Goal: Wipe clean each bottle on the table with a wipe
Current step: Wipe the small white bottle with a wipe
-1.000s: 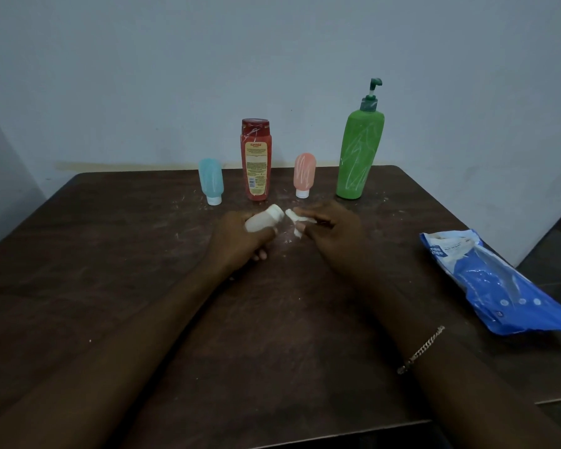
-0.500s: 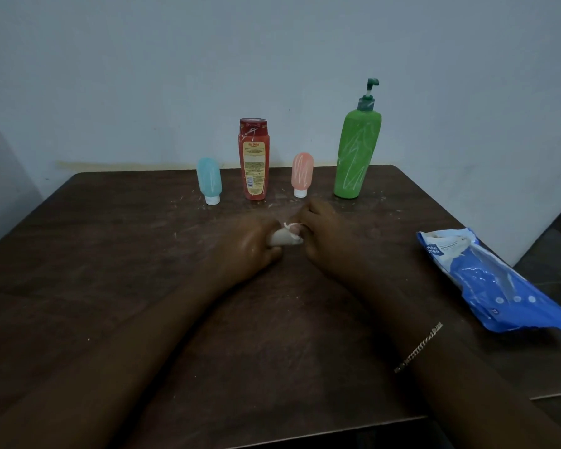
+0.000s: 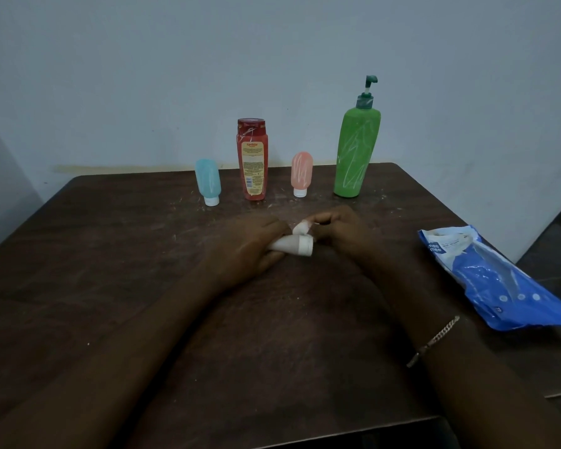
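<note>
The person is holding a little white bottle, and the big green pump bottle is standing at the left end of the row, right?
Not quite. The head view shows the green pump bottle at the right end of the row; the blue bottle is at the left end. The left hand does hold the white bottle.

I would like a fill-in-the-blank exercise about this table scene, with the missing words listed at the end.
1. The left hand holds a small white bottle lying on its ____.
2. The right hand pinches a white ____ near the bottle's cap.
3. The tallest bottle standing at the back, the pump bottle, is ____ in colour.
4. The blue wipes packet lies to the ____ of both hands.

Missing words: side; wipe; green; right
</note>
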